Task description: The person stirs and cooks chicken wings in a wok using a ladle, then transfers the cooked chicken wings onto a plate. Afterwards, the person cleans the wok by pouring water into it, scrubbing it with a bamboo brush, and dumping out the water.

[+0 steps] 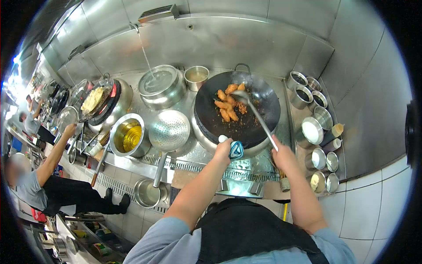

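Note:
A black wok (267, 94) sits on the burner in front of me. Golden-brown fried pieces (231, 89) lie in it among reddish-brown crumbs. My right hand (283, 155) is closed around the long handle of a metal ladle (259, 116), whose bowl rests among the fried pieces. At the wok's near rim, my left hand (223, 150) is closed on a blue, white and black patterned cloth (236, 150). The cloth is bunched against the rim, and the grip beneath it is hidden.
Left of the wok are a perforated strainer (169, 130), a pot of yellow oil (118, 140) and a lidded pot (145, 97) under running water. Seasoning containers (312, 130) and squeeze bottles (332, 145) line the right side. Another person (33, 185) works at a wok farther left.

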Demonstrator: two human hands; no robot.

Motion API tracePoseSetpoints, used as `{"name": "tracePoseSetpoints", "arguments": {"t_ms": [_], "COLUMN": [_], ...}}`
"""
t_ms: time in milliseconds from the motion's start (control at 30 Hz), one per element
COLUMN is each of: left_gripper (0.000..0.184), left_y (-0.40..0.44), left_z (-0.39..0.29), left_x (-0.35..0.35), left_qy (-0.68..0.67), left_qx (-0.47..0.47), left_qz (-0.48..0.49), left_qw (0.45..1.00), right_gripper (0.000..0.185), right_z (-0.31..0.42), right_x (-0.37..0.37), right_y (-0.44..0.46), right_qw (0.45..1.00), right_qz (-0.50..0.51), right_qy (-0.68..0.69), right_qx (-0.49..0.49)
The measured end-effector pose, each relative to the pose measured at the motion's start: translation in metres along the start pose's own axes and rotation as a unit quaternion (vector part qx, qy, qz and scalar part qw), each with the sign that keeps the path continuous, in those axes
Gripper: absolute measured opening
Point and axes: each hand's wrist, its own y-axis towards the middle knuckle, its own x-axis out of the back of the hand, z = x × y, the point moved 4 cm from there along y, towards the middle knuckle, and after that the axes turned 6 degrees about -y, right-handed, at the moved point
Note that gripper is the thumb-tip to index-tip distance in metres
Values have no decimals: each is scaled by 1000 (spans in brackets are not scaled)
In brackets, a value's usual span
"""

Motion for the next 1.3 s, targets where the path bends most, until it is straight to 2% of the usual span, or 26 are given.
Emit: {"name": "tracePoseSetpoints", "arguments": {"t_ms": [67, 133, 167, 233, 267, 367, 400, 467, 567, 600, 667, 733, 800, 833, 900, 967, 1000, 1067, 1133, 1167, 1200, 1233, 1267, 1300], "left_gripper": [22, 21, 20, 21, 23, 30, 32, 35, 37, 37, 36, 35, 34, 34, 32, 30, 28, 26, 26, 27, 32, 34, 33, 33], "left_y": [2, 8, 9, -10, -24, -32, -38, -38, -41, -42, -42, -35, -33, -32, -33, -37, -36, -17, 40, 61, 24, 47, 4, -59], "left_z": [2, 7, 6, -2, -4, -1, 1, 6, 5, 5, 1, -2, -3, -3, -6, -10, -11, -13, 15, 26, 22, 48, 48, 33], "left_x": [1, 6, 4, 2, 1, 8, 9, 14, 20, 20, 22, 26, 28, 29, 26, 21, 14, 0, -1, -2, -6, 4, 4, -18], "left_qy": [-3, -13, -19, -42, -57, -44, -47, -48, -42, -38, -9, 22, 44, 55, 49, 50, 27, -8, -60, -109, -45, -22, -53, -78], "left_qx": [2, 20, 36, 40, 52, 88, 97, 111, 112, 109, 110, 111, 111, 112, 116, 118, 118, 106, 103, 102, 80, 11, 12, 13], "left_qz": [8, 40, 73, 69, 67, 78, 71, 68, 61, 59, 55, 65, 75, 80, 83, 85, 87, 105, 112, 106, 49, 62, 47, 41], "left_qw": [1000, 999, 996, 996, 995, 992, 992, 990, 991, 992, 992, 991, 990, 989, 988, 988, 989, 989, 986, 983, 995, 998, 997, 996], "right_gripper": [57, 56, 56, 57, 57, 56, 56, 58, 57, 57, 56, 60, 62, 62, 65, 67, 66, 65, 61, 57, 56, 51, 51, 54], "right_z": [-14, -54, -72, -97, -88, -37, 5, 20, 31, 21, -10, -54, -100, -103, -100, -102, -108, -116, -113, -101, -94, -99, -120, -131], "right_x": [-2, 16, 22, 30, 28, 16, 32, -20, -11, -3, 14, 2, -19, -16, -3, -7, -9, -3, 20, 43, 68, 85, 96, 118], "right_y": [-16, -33, -31, -25, -18, 31, 23, 60, 35, 18, -19, -43, -53, -62, -77, -91, -93, -93, -97, -108, -121, -133, -134, -139], "right_qw": [1000, 993, 993, 995, 995, 993, 993, 989, 990, 991, 993, 979, 974, 974, 975, 971, 977, 983, 993, 996, 996, 997, 984, 986], "right_qz": [14, 32, 29, -2, -2, -57, -41, -32, -1, -2, -39, -151, -199, -201, -154, -179, -163, -144, -89, -47, -40, -29, -18, 75], "right_qy": [15, 62, 58, 45, 47, 101, 105, 145, 103, 103, 1, -57, -88, -91, -153, -143, -130, -114, -68, -72, -82, 13, 29, 73], "right_qx": [21, 93, 100, 88, 88, -25, -31, 16, 95, 90, 111, 121, 59, 58, 51, 69, 35, 13, 23, -6, 19, 68, 178, 129]}}
